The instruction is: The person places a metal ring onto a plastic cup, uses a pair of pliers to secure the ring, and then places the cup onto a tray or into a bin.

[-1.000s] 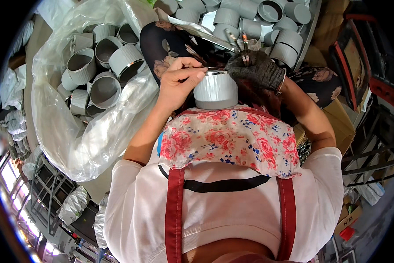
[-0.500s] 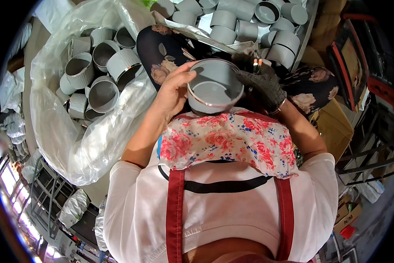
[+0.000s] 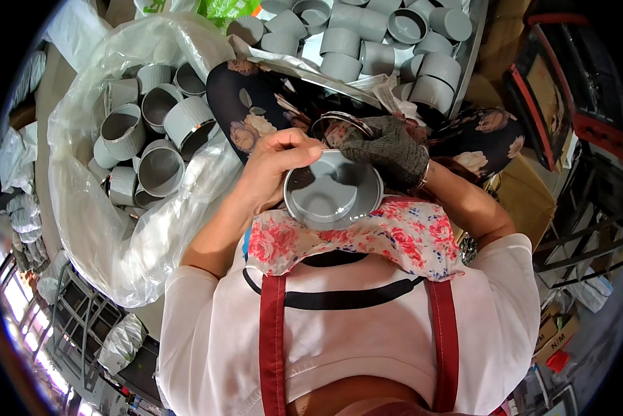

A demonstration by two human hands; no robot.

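Note:
A round grey cup (image 3: pixel 331 191), smooth inside, is tilted with its mouth toward me, just above my floral apron. My bare left hand (image 3: pixel 278 163) is closed on its left rim, thumb along the edge. A dark knitted glove covers my right hand (image 3: pixel 389 154), which is closed at the cup's far right rim. A thin shiny curved band (image 3: pixel 340 119) loops up beyond the cup, between both hands. Its right end runs into the gloved fingers; whether its left end touches my left hand is hard to tell. The gloved fingertips are partly hidden.
On my left, a large clear plastic bag (image 3: pixel 75 229) holds several grey ribbed cups (image 3: pixel 161 168). Beyond my crossed legs, a metal-edged tray (image 3: pixel 472 59) bears many more grey cups. Cardboard (image 3: pixel 526 197) and a red-and-black frame (image 3: pixel 543 104) stand at my right.
The cup has come nearer to my body and tipped further toward me. My gloved right hand has moved left to its rim, and the shiny band now shows as a loop.

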